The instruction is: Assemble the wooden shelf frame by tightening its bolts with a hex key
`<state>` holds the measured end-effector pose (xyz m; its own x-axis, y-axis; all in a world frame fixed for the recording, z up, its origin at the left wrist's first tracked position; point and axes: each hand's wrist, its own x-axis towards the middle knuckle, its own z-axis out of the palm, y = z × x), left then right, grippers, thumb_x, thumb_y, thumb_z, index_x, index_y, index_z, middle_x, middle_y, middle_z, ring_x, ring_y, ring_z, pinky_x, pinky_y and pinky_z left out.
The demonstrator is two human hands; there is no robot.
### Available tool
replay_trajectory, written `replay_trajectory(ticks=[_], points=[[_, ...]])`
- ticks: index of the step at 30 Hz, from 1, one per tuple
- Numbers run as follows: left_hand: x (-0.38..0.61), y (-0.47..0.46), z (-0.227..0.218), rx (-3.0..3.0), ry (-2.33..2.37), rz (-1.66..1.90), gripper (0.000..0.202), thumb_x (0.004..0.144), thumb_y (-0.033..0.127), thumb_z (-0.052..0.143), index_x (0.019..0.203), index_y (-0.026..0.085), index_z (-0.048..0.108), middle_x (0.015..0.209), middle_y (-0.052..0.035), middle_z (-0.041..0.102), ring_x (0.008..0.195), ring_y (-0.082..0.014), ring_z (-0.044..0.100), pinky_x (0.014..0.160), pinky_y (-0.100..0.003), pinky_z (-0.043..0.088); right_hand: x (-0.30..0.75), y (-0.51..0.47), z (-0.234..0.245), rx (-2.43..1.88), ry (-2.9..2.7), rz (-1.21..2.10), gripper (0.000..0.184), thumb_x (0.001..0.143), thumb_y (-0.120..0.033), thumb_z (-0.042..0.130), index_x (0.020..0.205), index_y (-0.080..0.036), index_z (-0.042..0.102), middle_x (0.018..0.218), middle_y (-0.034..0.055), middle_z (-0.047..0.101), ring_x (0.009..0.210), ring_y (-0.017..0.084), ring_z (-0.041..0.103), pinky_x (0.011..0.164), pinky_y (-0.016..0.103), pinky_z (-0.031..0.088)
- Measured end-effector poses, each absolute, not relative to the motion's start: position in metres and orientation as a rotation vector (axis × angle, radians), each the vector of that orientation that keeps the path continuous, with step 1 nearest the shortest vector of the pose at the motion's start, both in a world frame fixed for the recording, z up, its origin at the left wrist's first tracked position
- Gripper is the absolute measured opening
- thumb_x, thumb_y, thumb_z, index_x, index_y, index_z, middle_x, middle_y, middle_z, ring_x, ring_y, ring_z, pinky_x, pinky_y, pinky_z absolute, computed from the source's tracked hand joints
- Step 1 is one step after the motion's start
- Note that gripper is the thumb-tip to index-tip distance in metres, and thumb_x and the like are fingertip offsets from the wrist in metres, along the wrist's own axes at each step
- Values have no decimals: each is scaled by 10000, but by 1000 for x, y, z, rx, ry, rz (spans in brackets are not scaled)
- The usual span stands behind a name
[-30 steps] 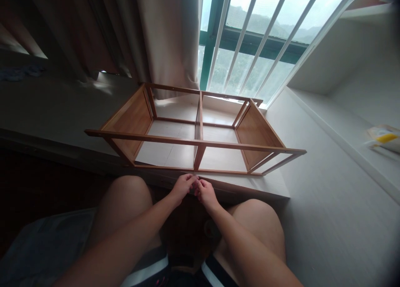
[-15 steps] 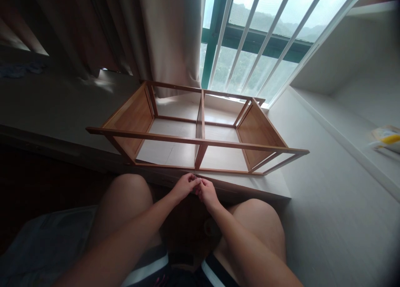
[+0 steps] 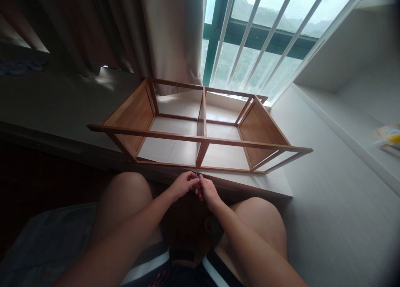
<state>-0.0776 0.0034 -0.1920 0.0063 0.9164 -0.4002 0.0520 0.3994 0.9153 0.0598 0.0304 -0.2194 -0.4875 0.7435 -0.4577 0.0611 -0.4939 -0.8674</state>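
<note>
A wooden shelf frame [image 3: 200,140] lies on its side on a pale low platform [image 3: 275,183] under the window. My left hand [image 3: 183,185] and my right hand [image 3: 206,191] meet fingertip to fingertip just below the frame's near rail, in line with its middle divider. Both hands are pinched closed around something too small to make out. My bare knees sit to either side of the hands.
A curtain [image 3: 171,33] hangs behind the frame, beside a barred window [image 3: 265,37]. A white ledge on the right carries a yellow and white packet [image 3: 389,137]. A pale cloth or bag [image 3: 46,241] lies on the dark floor at the lower left.
The view has drifted slightly, so the frame sits a little higher and further right in the picture. My hands stay pinched together at the same spot by the near rail.
</note>
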Motion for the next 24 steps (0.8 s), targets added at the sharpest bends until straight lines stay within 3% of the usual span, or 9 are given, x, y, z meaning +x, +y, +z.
replay_trajectory(ticks=[10, 19, 24], points=[[-80, 3, -193, 1025, 1450, 878, 284, 729, 421, 610, 759, 144, 554, 648, 4, 592, 538, -57, 462, 537, -186, 332, 62, 34, -219, -1205, -1358, 1955, 526, 807, -668, 433, 694, -157, 485, 479, -21, 501, 320, 58, 353, 315, 197, 218], [-78, 5, -203, 1031, 1475, 887, 264, 734, 417, 578, 703, 159, 531, 565, 34, 508, 521, -66, 408, 535, -203, 292, 68, 36, -217, -1262, -1554, 1727, 358, 830, -478, 479, 660, -165, 510, 517, -1, 524, 456, 78, 421, 420, 194, 281], [-74, 7, -206, 1060, 1468, 905, 298, 732, 420, 581, 610, 159, 505, 521, 35, 464, 547, -75, 384, 560, -210, 280, 69, 36, -214, -1270, -1560, 1734, 332, 855, -440, 419, 669, -172, 483, 516, -9, 520, 417, 80, 401, 393, 204, 269]])
